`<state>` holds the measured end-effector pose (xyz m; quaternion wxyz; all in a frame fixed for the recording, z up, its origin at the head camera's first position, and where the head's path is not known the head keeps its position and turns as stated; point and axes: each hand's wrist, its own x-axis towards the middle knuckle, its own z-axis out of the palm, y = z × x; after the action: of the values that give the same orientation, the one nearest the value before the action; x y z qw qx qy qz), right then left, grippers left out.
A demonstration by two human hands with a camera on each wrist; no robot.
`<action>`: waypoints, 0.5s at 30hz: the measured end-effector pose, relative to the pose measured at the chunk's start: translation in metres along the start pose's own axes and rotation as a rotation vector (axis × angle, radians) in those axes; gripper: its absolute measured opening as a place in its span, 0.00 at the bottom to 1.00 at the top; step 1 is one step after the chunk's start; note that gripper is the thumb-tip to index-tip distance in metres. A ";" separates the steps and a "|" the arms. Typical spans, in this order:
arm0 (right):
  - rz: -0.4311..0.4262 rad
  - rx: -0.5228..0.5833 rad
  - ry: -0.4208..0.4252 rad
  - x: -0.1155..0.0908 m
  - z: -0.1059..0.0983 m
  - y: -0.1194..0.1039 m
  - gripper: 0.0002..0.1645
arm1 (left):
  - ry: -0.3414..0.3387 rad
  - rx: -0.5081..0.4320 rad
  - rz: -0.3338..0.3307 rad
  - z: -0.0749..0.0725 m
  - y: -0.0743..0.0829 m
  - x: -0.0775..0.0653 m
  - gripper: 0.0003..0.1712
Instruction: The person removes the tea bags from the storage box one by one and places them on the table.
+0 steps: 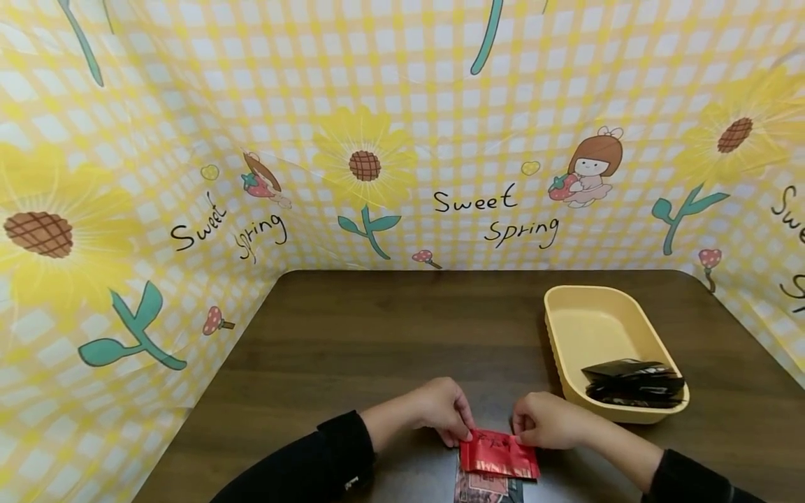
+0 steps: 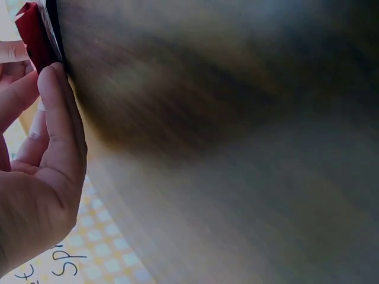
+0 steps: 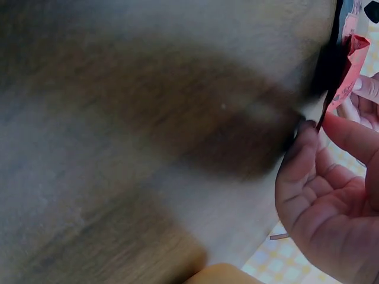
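A shiny red packet (image 1: pixel 499 457) with dark lettering is held near the table's front edge. My left hand (image 1: pixel 444 407) pinches its upper left corner between thumb and fingers. At the upper right corner, the thumb and forefinger of my right hand (image 1: pixel 549 420) pinch the same packet. Below it lies a flat dark printed packet (image 1: pixel 481 487), partly covered by the red one. The left wrist view catches the red packet (image 2: pixel 35 40) edge-on at the fingertips. In the right wrist view, its printed face (image 3: pixel 348 80) slants beside the thumb.
On the right stands a pale yellow plastic basket (image 1: pixel 553 328), close beyond my right hand. Several black packets (image 1: pixel 635 383) lie stacked in its near end. The brown wooden table (image 1: pixel 377 328) ends at a yellow checked cloth (image 1: pixel 402 140) at the back and sides.
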<state>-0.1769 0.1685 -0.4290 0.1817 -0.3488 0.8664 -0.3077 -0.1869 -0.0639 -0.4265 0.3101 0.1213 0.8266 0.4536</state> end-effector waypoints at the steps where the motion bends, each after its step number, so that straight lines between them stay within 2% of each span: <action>1: -0.003 -0.040 0.016 -0.001 0.000 -0.001 0.11 | -0.002 0.006 0.002 -0.001 0.000 0.000 0.08; 3: 0.003 -0.112 0.050 -0.003 -0.001 -0.003 0.10 | -0.005 0.035 0.007 -0.003 0.001 0.001 0.08; 5: 0.001 -0.170 0.088 -0.007 -0.005 -0.005 0.10 | 0.014 0.119 0.032 -0.006 0.004 0.002 0.08; 7: 0.000 -0.203 0.130 -0.013 -0.013 -0.007 0.09 | 0.066 0.312 0.104 -0.011 0.011 0.006 0.08; 9: -0.005 -0.190 0.166 -0.021 -0.027 -0.008 0.08 | 0.140 0.509 0.181 -0.015 0.023 0.011 0.09; 11: -0.020 -0.159 0.205 -0.031 -0.047 -0.008 0.07 | 0.215 0.661 0.256 -0.016 0.039 0.020 0.11; 12: -0.025 -0.152 0.224 -0.036 -0.058 -0.008 0.06 | 0.239 0.709 0.289 -0.016 0.048 0.025 0.12; 15: -0.033 -0.214 0.306 -0.050 -0.096 0.001 0.08 | 0.248 0.728 0.359 -0.010 0.076 0.040 0.12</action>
<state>-0.1935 0.2438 -0.3536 0.0046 -0.3295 0.9059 -0.2661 -0.2303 -0.0095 -0.3757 0.0611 0.3095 0.9297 0.1900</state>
